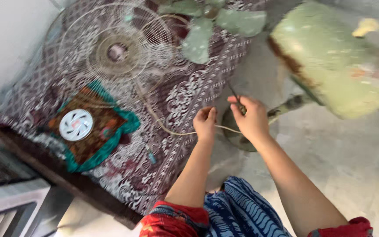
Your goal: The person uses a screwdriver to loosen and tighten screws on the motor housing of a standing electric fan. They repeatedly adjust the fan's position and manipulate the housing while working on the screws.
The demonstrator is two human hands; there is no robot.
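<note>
You pinch the pale cord [185,133] in your left hand [205,123], fingers clenched on it, while your right hand [252,117] at three o'clock grips a thin dark tool [234,93] over it, seemingly mid-trim on the patterned bed [180,92], so steady tension seems needed.

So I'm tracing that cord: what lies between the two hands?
In the head view, a short stretch of pale cord spans the gap between the left hand and the right hand, over bare grey floor.
</note>
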